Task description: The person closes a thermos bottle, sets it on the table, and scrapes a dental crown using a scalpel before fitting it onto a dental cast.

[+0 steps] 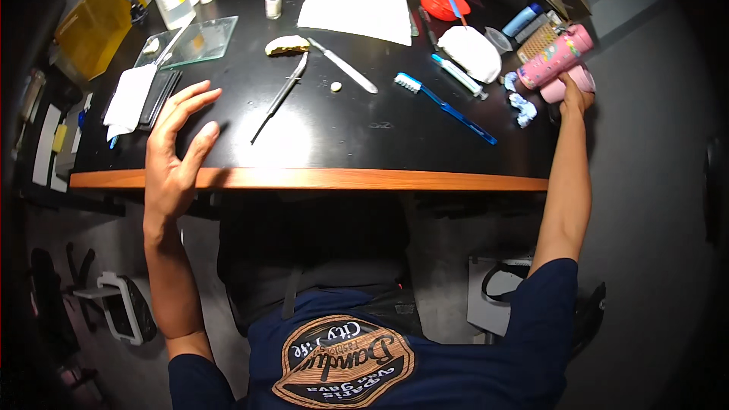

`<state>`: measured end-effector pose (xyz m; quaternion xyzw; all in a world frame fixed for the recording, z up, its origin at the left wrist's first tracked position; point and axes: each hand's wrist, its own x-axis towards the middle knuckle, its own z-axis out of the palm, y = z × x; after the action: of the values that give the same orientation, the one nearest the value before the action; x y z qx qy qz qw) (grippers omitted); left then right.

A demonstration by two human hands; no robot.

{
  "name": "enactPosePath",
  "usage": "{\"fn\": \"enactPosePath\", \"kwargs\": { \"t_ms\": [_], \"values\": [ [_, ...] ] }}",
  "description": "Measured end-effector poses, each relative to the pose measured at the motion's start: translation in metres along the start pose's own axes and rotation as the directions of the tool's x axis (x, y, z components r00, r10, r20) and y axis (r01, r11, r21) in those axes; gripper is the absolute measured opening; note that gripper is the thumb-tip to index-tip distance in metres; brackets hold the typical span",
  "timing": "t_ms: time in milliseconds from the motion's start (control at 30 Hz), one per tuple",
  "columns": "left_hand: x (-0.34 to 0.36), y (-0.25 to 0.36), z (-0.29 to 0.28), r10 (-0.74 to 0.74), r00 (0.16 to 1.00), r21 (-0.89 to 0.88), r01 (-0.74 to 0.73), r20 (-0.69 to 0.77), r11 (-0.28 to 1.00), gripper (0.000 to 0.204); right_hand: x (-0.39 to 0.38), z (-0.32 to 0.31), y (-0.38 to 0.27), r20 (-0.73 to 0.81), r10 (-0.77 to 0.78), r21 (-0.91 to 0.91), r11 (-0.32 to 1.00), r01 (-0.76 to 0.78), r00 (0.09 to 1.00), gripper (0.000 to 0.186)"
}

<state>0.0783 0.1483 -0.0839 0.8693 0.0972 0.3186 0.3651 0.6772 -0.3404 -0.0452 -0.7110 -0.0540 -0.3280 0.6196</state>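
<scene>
Where our right hand (575,97) reaches: in the head view, at the upper right of the frame, it grips a plain pink cylinder (553,93), fingers curled over its side; part of the grip is hidden from us.
Plain pink cylinder: it is just beside a patterned pink bottle (554,58); we cannot tell whether the two touch, or whether it rests on the black table (364,149).
Handling: we judge it fairly light, stiff-walled and smooth enough to slip in a loose grip, though not fragile.
Hold: we would wrap the fingers round its middle, clear of the bottle.
Left of the frame: our left hand (173,159) hovers open and empty, fingers apart, nearest a flat black case (158,102) and a white cloth (130,99).
Below the bottle: crumpled blue-and-white wrappers (522,109) lie near our right hand.
Upper middle: tweezers (281,97), a slim metal blade (343,66) and a blue toothbrush (448,108) lie well apart from both hands.
</scene>
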Motion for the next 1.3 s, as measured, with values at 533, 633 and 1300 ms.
{"fn": "enactPosePath", "kwargs": {
  "t_ms": [533, 633, 1300],
  "values": [
    [0.009, -0.017, 0.006, 0.035, 0.992, -0.014, -0.033, 0.12, 0.999, 0.042, 0.023, -0.032, 0.017, 0.175, 0.069, -0.257, 0.966, -0.022, 0.982, 0.072],
    [0.013, -0.019, 0.009, 0.098, 0.992, -0.037, -0.096, 0.078, 0.995, 0.043, 0.001, -0.021, -0.004, -0.246, -0.312, -0.411, 0.891, 0.193, 0.918, 0.073],
    [0.004, -0.015, 0.019, 0.05, 0.995, 0.214, -0.031, -0.083, 0.976, 0.038, -0.344, 0.151, -0.2, 0.859, -0.458, 0.325, 0.833, 0.448, 0.228, 0.01]
  ]
}}
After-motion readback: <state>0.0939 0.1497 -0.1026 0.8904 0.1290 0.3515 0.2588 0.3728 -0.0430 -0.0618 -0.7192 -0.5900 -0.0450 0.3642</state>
